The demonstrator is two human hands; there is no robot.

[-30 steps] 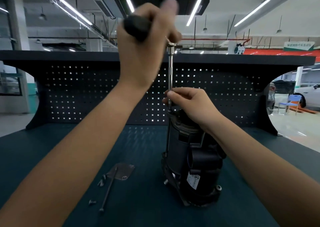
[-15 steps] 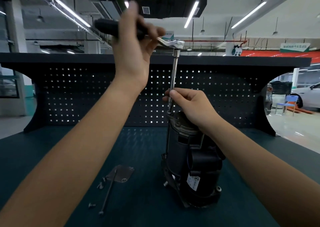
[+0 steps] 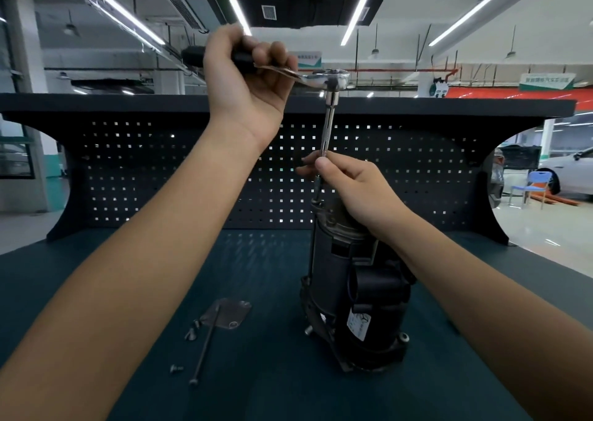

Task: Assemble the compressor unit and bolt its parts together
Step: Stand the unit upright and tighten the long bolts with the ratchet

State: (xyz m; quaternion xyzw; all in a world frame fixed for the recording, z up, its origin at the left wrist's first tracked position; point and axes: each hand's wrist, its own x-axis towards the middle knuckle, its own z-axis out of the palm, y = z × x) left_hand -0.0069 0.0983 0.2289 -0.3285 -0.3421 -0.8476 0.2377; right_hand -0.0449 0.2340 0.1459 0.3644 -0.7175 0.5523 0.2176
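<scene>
- Head view: left hand [image 3: 247, 80] grips the ratchet [image 3: 332, 79], handle level, beside the extension bar [image 3: 329, 128].
- Right hand [image 3: 353, 186] pinches that bar upright; the compressor [image 3: 346, 279] stands directly beneath it.
- Likely best: short swings, bar held vertical.

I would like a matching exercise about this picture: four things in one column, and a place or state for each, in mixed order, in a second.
1. ratchet
2. extension
3. compressor
4. long bolt

a. upright on the bench
b. lying flat on the bench
c. gripped by the left hand
d. pinched by the right hand

Pairs: 1-c, 2-d, 3-a, 4-b
</scene>
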